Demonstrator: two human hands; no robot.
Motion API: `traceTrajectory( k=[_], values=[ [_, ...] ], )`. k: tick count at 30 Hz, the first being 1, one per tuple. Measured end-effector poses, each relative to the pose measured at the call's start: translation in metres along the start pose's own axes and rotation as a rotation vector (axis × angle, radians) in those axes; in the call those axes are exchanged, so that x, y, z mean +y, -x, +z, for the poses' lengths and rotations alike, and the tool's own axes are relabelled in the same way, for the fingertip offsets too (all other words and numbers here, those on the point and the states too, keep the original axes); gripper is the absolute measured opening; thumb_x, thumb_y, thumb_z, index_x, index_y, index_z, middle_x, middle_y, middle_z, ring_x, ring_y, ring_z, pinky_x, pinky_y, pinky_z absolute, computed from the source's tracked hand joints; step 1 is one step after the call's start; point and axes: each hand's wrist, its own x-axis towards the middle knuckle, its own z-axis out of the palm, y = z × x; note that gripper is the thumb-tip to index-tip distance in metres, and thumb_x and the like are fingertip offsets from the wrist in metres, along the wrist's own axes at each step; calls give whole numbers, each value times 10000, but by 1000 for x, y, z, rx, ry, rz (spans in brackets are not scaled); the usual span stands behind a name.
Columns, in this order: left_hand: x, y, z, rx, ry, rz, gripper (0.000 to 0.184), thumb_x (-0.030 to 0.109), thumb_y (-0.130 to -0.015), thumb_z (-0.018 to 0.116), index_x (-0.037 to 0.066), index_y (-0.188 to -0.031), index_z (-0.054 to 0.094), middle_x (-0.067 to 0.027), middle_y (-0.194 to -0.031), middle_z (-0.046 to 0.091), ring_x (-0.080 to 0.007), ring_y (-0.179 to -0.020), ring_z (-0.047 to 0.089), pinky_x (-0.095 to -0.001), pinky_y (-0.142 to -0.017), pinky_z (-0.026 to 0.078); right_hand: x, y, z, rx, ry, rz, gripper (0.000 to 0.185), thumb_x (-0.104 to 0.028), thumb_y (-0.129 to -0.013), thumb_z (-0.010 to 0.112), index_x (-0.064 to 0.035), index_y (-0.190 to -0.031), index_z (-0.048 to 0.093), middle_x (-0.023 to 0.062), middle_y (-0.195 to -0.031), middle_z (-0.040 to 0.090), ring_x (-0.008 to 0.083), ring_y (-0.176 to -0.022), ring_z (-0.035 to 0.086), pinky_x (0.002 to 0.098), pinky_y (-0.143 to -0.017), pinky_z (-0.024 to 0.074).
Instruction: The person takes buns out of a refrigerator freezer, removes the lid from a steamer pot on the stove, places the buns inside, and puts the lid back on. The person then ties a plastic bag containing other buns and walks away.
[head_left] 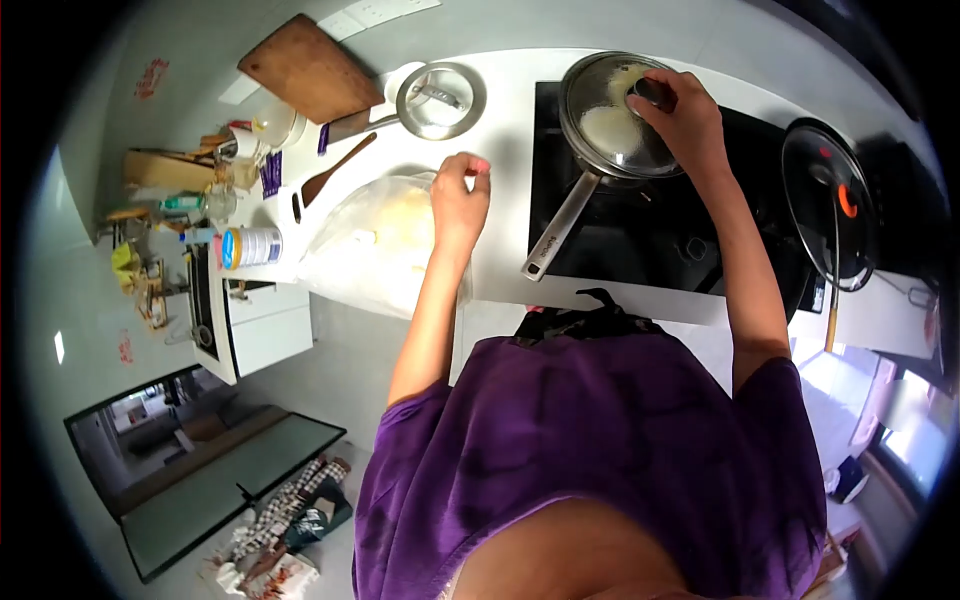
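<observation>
My right hand (690, 110) grips the dark knob of a glass lid (590, 95). The lid sits over a steel pan (560, 228), whose long handle points toward me. Something pale and rounded (612, 130) shows through the glass. My left hand (462, 195) is raised over the counter with its fingers curled together; what is in them, if anything, I cannot make out. A clear plastic bag (340, 250) with pale yellowish contents lies beside and below that hand.
The pan stands on a black cooktop (640, 235). A small lidded pan (470, 118), wooden spatula (335, 170), cutting board (305, 70) and can (252, 248) are on the left. A large glass lid (815, 225) and a wooden-handled utensil (832, 315) are on the right.
</observation>
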Motion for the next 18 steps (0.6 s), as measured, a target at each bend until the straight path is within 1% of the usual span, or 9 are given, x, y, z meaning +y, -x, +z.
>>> traceTrajectory(
  k=[3,6,7,10,11,14,17,18],
  values=[
    [-32,35,-15,47,58,-131,46,20,-844,620,7,-887,629,-57,-790,653,-128,-694,593,-264,-647,464,3,-10,12,14,45,-36,356,-256,-773,767,-61,-1055,672,89,-919,646,223,-820,651,317,-774,525],
    [-39,64,-30,68,176,-316,51,1,-827,605,-17,-874,611,-113,-783,633,-189,-652,586,-312,-630,478,0,-15,15,-28,98,21,353,-265,-772,765,-70,-1054,680,88,-917,645,229,-835,648,317,-775,522],
    [-45,72,-33,86,150,-312,38,16,-850,599,-15,-871,606,-84,-728,614,-146,-608,556,-287,-592,459,2,-16,16,-28,107,11,362,-271,-771,766,-63,-1055,682,88,-911,643,226,-822,646,321,-769,519],
    [-46,88,-42,84,157,-431,33,17,-852,595,-6,-870,610,-74,-686,606,-134,-600,552,-285,-582,452,4,-15,17,-19,96,-3,370,-272,-768,769,-55,-1055,680,92,-904,642,227,-813,643,327,-762,517],
    [-52,92,-42,80,157,-419,27,22,-849,602,2,-865,611,-65,-668,598,-119,-593,547,-275,-579,451,7,-15,18,-6,107,-45,380,-273,-766,772,-49,-1059,679,97,-894,643,230,-800,640,330,-752,515],
    [-64,101,-37,87,225,-413,34,28,-846,612,4,-868,619,-68,-692,619,-125,-604,562,-277,-592,464,2,-16,15,-28,160,-24,380,-271,-766,771,-51,-1062,679,103,-886,643,233,-799,640,328,-743,514],
    [-70,99,-36,66,230,-408,44,36,-879,605,-7,-887,614,-38,-743,643,-103,-694,611,-251,-666,489,10,-17,18,-4,155,-86,382,-267,-765,772,-48,-1063,678,107,-886,642,240,-788,635,328,-733,513],
    [-68,94,-37,68,214,-388,53,42,-879,611,-11,-883,613,-47,-758,650,-111,-696,618,-256,-675,496,7,-16,18,-11,133,-53,384,-268,-774,768,-39,-1067,674,119,-887,646,246,-794,638,333,-732,513]
  ],
)
